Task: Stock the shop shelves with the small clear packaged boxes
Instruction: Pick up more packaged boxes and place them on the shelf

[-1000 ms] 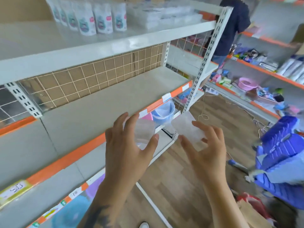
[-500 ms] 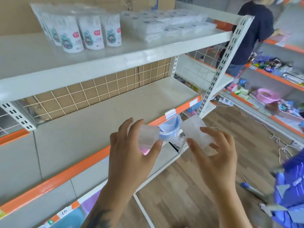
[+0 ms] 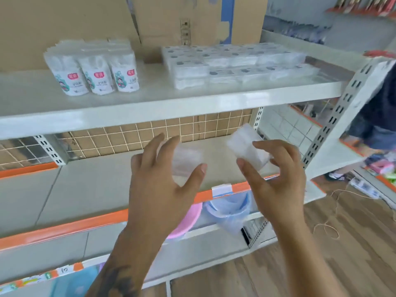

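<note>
Shop aisle, white shelves w/ orange edge strips; top shelf (image 3: 214,97) already has flat stacks of clear boxes (image 3: 235,65) next to pouches (image 3: 96,76). My left hand (image 3: 162,189) pinches one clear box (image 3: 186,160), right hand (image 3: 276,181) pinches another (image 3: 246,146), both in front of the middle shelf. I'd lift both above the top shelf's lip, keep the grip light, set them flush beside the stacks.

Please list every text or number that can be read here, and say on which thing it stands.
"10": handwritten on a price tag on the lowest shelf edge.
White pouches: red badges and small print, too blurred to read.
Stacked clear boxes: dark marks, unreadable.
Tag on the orange strip: blank or blurred.
</note>
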{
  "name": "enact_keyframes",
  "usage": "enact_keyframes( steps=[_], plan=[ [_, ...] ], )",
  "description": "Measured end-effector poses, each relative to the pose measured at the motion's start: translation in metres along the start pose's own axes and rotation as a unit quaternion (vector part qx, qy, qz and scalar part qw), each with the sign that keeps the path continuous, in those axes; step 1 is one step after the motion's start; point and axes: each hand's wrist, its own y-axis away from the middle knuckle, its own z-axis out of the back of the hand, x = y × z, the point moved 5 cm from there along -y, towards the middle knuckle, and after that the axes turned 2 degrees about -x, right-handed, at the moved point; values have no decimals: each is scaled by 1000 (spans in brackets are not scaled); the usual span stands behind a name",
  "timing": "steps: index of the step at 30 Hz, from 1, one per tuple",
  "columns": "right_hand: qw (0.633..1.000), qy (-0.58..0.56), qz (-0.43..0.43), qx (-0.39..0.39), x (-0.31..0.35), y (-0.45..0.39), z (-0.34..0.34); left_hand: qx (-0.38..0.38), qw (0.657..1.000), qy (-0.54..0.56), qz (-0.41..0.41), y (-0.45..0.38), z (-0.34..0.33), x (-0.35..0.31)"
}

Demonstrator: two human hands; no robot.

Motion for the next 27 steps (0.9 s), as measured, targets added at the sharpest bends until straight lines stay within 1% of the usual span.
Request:
enact_keyframes(
  steps=[4, 8, 11, 15, 20, 25, 27],
  plan=[
    [997, -37, 55, 35, -24, -55, 7, -54, 998, -38, 19, -24, -8, -42],
    [989, -64, 117, 58, -35, -103, 4, -87, 993, -76, 31, -55, -6, -67],
    [984, -85, 140, 74, -36, -133, -4, -108, 989, -103, 22, -81, -3, -81],
    [978, -94, 162, 89, -28, -170, -21, -116, 987, -113, 24, -129, -2, -89],
    [980, -88, 147, 97, -27, -204, -42, -83, 983, -159, 43, -208, -11, -79],
    [973, -43, 204, 100, -30, -206, -50, -23, 980, -179, 88, -259, -39, -64],
    [974, -40, 203, 92, -32, -207, -49, -1, 976, -193, 102, -267, -50, -54]
  ],
)
